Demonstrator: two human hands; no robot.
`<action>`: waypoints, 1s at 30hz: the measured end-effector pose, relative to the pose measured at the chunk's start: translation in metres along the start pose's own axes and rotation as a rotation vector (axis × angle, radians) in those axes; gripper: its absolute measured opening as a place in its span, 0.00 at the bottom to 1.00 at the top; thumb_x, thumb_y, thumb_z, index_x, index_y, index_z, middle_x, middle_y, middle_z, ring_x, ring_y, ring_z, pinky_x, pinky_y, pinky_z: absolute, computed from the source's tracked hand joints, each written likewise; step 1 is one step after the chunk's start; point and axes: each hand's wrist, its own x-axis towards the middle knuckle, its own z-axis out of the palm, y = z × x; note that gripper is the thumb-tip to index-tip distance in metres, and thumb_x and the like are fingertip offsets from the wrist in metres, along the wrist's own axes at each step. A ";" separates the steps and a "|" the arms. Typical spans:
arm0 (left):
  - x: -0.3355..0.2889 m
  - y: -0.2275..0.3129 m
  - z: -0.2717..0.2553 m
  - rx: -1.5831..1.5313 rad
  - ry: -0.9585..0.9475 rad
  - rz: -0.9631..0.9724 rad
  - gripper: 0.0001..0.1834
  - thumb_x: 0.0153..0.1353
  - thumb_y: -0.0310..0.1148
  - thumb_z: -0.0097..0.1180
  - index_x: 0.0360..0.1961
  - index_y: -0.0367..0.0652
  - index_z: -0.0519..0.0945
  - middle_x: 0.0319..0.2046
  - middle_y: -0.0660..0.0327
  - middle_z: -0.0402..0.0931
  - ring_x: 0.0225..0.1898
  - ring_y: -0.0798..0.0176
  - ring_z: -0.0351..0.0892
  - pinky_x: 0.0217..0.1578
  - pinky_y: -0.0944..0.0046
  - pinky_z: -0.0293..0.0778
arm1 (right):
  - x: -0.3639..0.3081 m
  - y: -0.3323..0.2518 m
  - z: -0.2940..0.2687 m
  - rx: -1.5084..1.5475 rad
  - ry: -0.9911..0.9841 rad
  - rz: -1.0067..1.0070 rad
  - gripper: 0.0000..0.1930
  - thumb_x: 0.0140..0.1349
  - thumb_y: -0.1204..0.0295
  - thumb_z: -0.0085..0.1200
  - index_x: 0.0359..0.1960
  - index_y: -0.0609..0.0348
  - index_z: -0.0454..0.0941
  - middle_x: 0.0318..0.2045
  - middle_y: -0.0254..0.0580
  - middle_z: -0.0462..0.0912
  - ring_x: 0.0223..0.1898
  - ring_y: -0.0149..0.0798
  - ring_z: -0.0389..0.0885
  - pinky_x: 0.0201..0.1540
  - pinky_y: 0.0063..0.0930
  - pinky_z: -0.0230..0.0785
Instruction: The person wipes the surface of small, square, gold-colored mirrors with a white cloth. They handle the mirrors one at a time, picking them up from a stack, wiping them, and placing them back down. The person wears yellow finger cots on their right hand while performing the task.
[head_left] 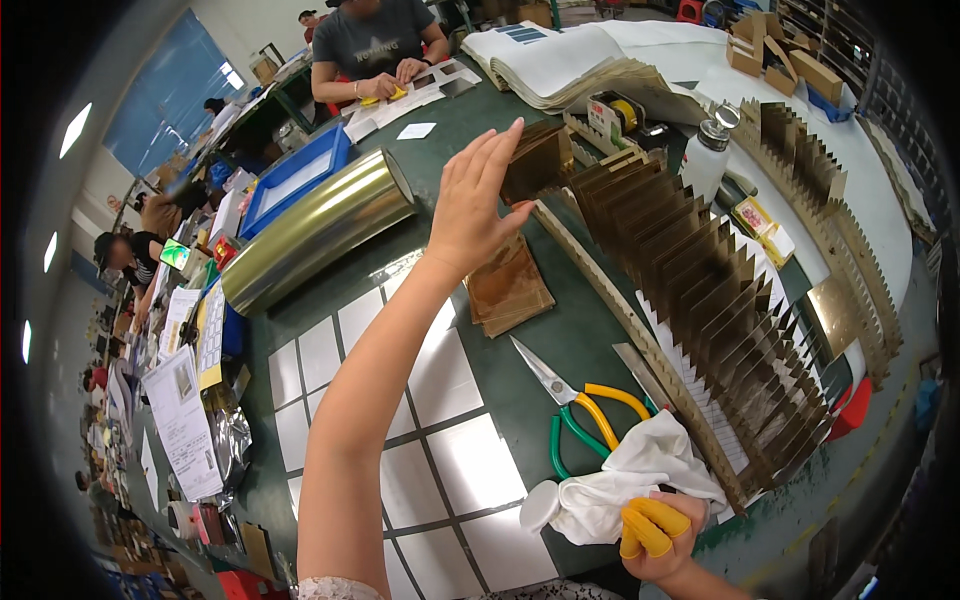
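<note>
My left hand [475,205] reaches forward with its fingers stretched and thumb apart, right beside the brown sheets [538,165] at the far end of a slotted rack; whether it touches them I cannot tell. Near the front edge, my right hand [662,540] wears yellow finger cots and is curled against a crumpled white cloth [640,465], gripping it. Below my left hand lies a small stack of amber square plates [508,288]. Scissors [575,405] with green and yellow handles rest beside the cloth. Glossy pale square plates [475,465] lie in rows under my left arm.
The toothed rack [640,325] holds many upright brown sheets along the right. A gold film roll [320,230] and a blue tray [297,180] lie at left. A pump bottle [706,155] and tape dispenser [615,118] stand behind the rack. Across the table a person [380,50] handles flat pieces.
</note>
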 end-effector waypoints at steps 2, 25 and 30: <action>-0.006 -0.003 0.002 0.033 -0.012 -0.007 0.54 0.41 0.32 0.72 0.70 0.48 0.55 0.59 0.56 0.67 0.63 0.52 0.63 0.61 0.54 0.58 | -0.001 0.000 0.001 0.006 -0.009 0.008 0.10 0.56 0.74 0.58 0.40 0.51 0.77 0.40 0.34 0.78 0.41 0.43 0.75 0.43 0.35 0.64; -0.045 0.068 -0.114 0.313 -0.156 -0.017 0.46 0.53 0.28 0.63 0.70 0.39 0.52 0.67 0.49 0.56 0.68 0.47 0.55 0.65 0.52 0.52 | 0.020 0.039 -0.108 0.020 0.481 -0.150 0.23 0.54 0.67 0.62 0.52 0.56 0.74 0.51 0.46 0.76 0.51 0.44 0.74 0.53 0.32 0.65; -0.089 0.071 -0.172 0.387 -0.108 -0.195 0.43 0.55 0.25 0.59 0.70 0.38 0.52 0.68 0.48 0.54 0.69 0.46 0.53 0.66 0.52 0.50 | 0.102 0.170 -0.172 -0.354 0.409 0.139 0.47 0.48 0.61 0.69 0.68 0.55 0.55 0.63 0.51 0.64 0.61 0.48 0.63 0.65 0.41 0.54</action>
